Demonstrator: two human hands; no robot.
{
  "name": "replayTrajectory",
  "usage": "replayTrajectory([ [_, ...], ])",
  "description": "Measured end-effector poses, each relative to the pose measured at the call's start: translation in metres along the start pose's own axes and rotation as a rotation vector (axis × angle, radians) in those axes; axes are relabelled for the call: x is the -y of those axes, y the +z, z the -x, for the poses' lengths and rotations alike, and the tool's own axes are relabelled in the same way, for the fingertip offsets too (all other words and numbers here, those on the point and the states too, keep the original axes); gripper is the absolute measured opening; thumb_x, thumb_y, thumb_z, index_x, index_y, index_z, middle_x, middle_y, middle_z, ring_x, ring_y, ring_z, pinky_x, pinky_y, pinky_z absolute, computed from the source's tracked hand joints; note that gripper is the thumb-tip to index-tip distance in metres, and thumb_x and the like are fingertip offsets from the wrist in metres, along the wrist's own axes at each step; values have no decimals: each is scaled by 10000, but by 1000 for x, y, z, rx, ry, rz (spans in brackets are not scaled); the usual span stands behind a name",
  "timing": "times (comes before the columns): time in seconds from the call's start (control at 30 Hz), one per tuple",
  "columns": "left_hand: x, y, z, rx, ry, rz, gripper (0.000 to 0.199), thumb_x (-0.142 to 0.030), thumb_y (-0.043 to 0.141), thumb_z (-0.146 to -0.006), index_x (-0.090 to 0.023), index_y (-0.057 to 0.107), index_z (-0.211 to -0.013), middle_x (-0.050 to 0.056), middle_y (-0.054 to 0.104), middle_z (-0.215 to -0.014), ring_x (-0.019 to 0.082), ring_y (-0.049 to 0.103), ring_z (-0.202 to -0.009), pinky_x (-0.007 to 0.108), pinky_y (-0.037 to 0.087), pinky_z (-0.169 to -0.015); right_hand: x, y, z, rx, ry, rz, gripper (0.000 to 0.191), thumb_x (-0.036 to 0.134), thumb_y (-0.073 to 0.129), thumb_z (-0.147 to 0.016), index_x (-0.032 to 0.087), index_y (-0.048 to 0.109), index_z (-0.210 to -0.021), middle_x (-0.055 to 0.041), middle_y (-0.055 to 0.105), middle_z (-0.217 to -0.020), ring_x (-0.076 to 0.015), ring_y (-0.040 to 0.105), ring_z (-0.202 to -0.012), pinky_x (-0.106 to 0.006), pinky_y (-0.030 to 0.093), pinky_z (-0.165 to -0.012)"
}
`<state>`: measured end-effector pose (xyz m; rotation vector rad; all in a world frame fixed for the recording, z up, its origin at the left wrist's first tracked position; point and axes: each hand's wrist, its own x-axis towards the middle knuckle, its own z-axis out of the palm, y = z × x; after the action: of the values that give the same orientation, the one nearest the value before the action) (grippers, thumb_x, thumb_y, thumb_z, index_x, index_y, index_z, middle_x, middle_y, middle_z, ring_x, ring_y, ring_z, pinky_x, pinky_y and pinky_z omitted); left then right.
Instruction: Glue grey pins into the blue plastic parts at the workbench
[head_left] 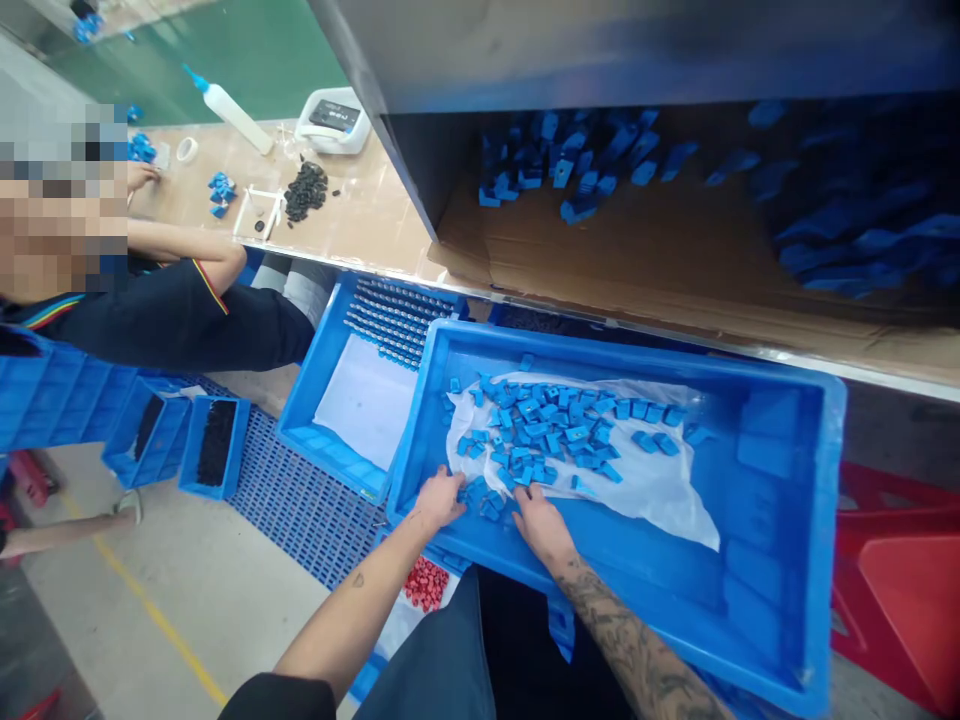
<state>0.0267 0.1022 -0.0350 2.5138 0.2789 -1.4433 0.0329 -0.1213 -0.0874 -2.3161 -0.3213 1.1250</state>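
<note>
A large blue tray (pixel 821 520) holds a white cloth (pixel 660 490) with many small blue pieces (pixel 551 415) spread over it. At the tray's near left edge is my left hand (pixel 441 497), its fingers reaching inside beside a few blue pieces (pixel 484 497). My right hand (pixel 541 525) lies over the near part of the tray, its fingertips close to those same pieces on their right side. Both hands have their fingers bent, and whether either one grips a piece is too small to tell.
Left of the tray stands another blue tray (pixel 300 420) with rows of parts. A metal-sided box (pixel 420 150) of blue pieces overhangs behind. A person (pixel 172 310) sits at the bench at left. Red pieces (pixel 426 585) lie below, and a red stool (pixel 907 600) stands right.
</note>
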Motion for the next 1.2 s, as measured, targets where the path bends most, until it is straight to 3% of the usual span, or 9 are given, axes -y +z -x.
replayTrajectory([
  [0.1, 7, -4, 2, 16, 26, 32, 362, -345, 670, -938, -168, 606, -1247, 98, 608, -1246, 233, 627, -1048, 448, 540, -925, -16, -14, 13, -4, -38, -134, 450, 191, 660, -882, 186, 598, -1328, -106, 626, -1274, -217, 686, -960, -357, 547, -876],
  [0.23, 3, 4, 3, -44, -8, 112, 357, -339, 643, -956, -165, 591, -1263, 103, 600, -1258, 244, 616, -1082, 461, 524, -951, -24, -21, 20, 5, -57, -300, 376, 300, 681, -873, 227, 664, -1242, -53, 688, -1104, -187, 681, -831, -341, 547, -869],
  [0.4, -5, 18, -2, -126, -69, 267, 333, -357, 658, -937, -153, 612, -1196, 92, 617, -1190, 248, 599, -1087, 467, 494, -968, 3, 12, -3, 19, 49, -447, 218, 307, 728, -906, 155, 680, -1054, -66, 679, -1104, -224, 649, -1009, -447, 511, -955],
  [0.53, -9, 25, -13, -163, -119, 458, 261, -363, 692, -912, -141, 650, -1044, 69, 646, -1068, 234, 604, -1051, 446, 497, -948, 18, 30, -9, -57, 196, -614, 225, 300, 686, -952, 158, 655, -1124, -83, 644, -1203, -258, 599, -1152, -493, 477, -1021],
  [0.63, -15, 29, -18, -196, -182, 667, 237, -356, 673, -935, -136, 650, -1019, 51, 655, -1001, 191, 632, -922, 392, 538, -862, 21, 31, -7, -77, 290, -794, 296, 270, 688, -952, 163, 621, -1220, -88, 630, -1231, -258, 611, -1137, -478, 515, -983],
  [0.73, -22, 30, -19, -211, -281, 911, 261, -368, 616, -980, -136, 633, -1099, 47, 657, -975, 151, 636, -800, 321, 564, -733, 27, 31, -6, -53, 389, -1011, 350, 250, 681, -962, 163, 583, -1286, -82, 644, -1189, -216, 670, -978, -403, 589, -841],
  [0.9, -37, 29, -20, -213, -419, 1239, 304, -385, 588, -1001, -130, 619, -1162, 55, 664, -986, 142, 653, -772, 290, 582, -666, 41, 33, -9, -78, 543, -1347, 321, 269, 656, -989, 155, 585, -1280, -67, 665, -1125, -178, 683, -879, -341, 604, -757],
  [1.03, -48, 26, -21, -284, -447, 1375, 324, -393, 576, -1007, -131, 612, -1194, 67, 677, -1022, 148, 671, -798, 293, 591, -677, 51, 30, -14, -96, 613, -1563, 294, 320, 629, -1007, 150, 602, -1245, -69, 671, -1111, -174, 684, -863, -334, 603, -736],
  [1.2, -46, 15, -6, -323, -387, 1389, 375, -437, 557, -997, -123, 625, -1193, 120, 707, -1098, 188, 715, -857, 284, 598, -632, 54, 21, -9, -83, 619, -1730, 282, 337, 620, -1002, 148, 603, -1211, -67, 683, -1088, -175, 696, -850, -347, 612, -749],
])
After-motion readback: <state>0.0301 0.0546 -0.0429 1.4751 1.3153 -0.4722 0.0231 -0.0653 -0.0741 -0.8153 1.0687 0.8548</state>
